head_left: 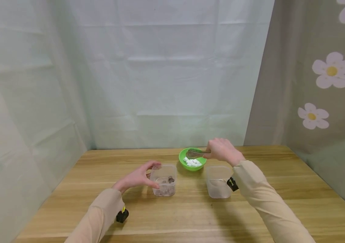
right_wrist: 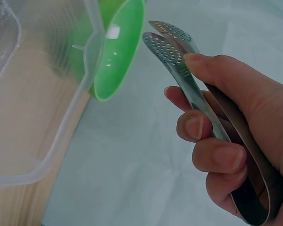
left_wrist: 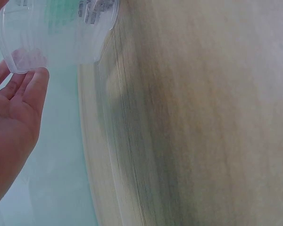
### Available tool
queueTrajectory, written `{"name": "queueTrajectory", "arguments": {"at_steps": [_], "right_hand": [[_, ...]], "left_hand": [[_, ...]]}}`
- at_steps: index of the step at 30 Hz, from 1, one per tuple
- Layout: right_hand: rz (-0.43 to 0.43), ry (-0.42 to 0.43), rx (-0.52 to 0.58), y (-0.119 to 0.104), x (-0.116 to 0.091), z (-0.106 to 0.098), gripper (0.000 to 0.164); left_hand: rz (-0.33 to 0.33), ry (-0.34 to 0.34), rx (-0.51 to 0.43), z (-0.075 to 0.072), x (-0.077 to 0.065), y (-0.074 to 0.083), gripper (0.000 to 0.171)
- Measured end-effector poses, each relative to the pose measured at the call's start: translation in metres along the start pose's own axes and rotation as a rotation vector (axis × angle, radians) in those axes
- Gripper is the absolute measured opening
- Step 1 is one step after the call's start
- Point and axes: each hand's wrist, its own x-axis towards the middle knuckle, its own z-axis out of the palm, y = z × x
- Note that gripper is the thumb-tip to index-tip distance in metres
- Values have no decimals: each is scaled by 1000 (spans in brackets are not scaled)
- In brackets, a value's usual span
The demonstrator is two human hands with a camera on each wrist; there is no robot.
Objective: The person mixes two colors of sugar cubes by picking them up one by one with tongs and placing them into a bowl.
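My left hand [head_left: 136, 175] holds the left side of a clear plastic container [head_left: 165, 193], thumb in front and fingers behind. Small dark pieces [head_left: 170, 179] lie inside it. In the left wrist view, the fingertips [left_wrist: 37, 77] are right at the container's rim. My right hand [head_left: 221, 150] grips metal food tongs [right_wrist: 198, 103] with perforated tips, which stand slightly apart with nothing between them. In the head view the tongs' tips hang over a green bowl [head_left: 182, 164] holding several white cube-like pieces [head_left: 193, 163].
A second clear plastic container [head_left: 218, 192] stands on the right, below my right wrist. All of these are on a wooden table [head_left: 187, 219]. Pale curtains [head_left: 160, 84] hang behind the table's far edge, with a flower-patterned cloth [head_left: 321, 91] at the right.
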Motion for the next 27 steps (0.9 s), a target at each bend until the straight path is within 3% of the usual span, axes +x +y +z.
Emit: {"name": "queueTrajectory", "arguments": {"at_steps": [5,9,17,24,27], "right_hand": [[-58,49,-6,-9,-1,-8,38],[-130,77,-9,-21,0,-14,37],[-232,36,-29,-46,3,-14,20],[-262,2,-97,-67,6,-2,31],[-268,2,-153,-75,9,2,26]], "left_hand": [[3,-1,-20,0,1,0,68],[-7,-3,-32,0,1,2,67],[-12,1,-21,1,0,1,67],[-5,6,-11,1,1,0,69],[-4,5,-14,1,0,1,69]]}}
